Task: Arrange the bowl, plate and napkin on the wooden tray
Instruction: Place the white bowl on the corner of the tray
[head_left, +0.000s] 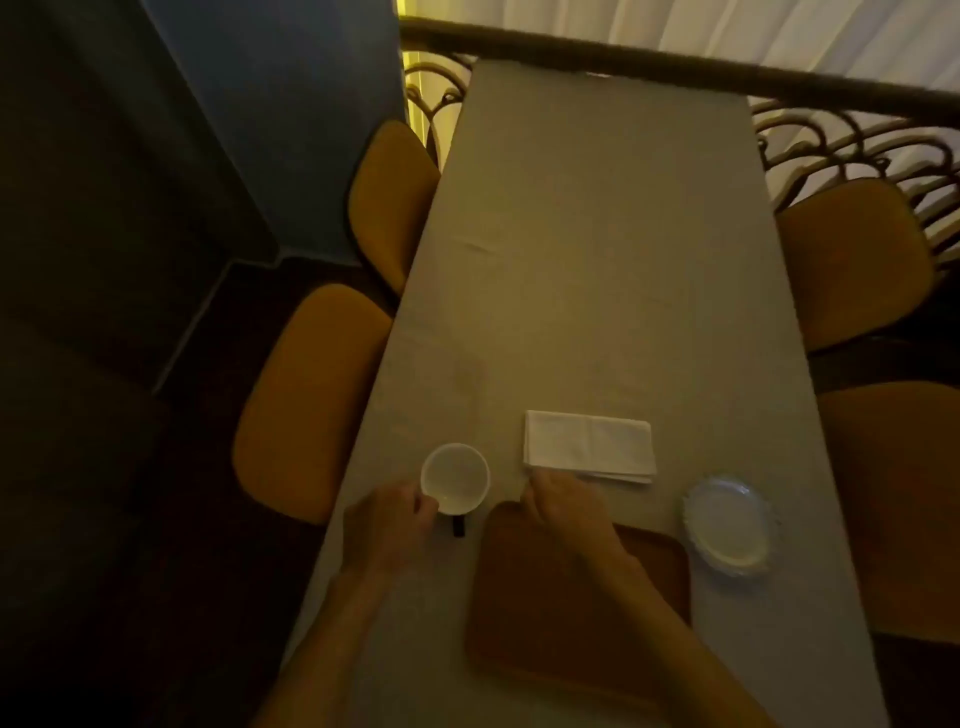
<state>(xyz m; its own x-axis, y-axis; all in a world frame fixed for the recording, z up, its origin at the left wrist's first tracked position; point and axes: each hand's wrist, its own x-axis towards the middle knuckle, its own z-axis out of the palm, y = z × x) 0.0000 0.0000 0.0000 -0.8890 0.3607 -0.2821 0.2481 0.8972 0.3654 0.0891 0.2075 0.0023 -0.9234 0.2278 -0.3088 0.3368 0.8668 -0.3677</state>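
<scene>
dim room: long grey table (597, 234), orange chairs (311, 405), white curtains (727, 31).

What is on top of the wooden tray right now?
Only the right hand and forearm hang over the wooden tray. Its visible wood is bare; the strip under the arm is hidden.

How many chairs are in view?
4: two left of the table, near and far; two on the right, far and near, partly cut off. More may be out of frame.
</scene>
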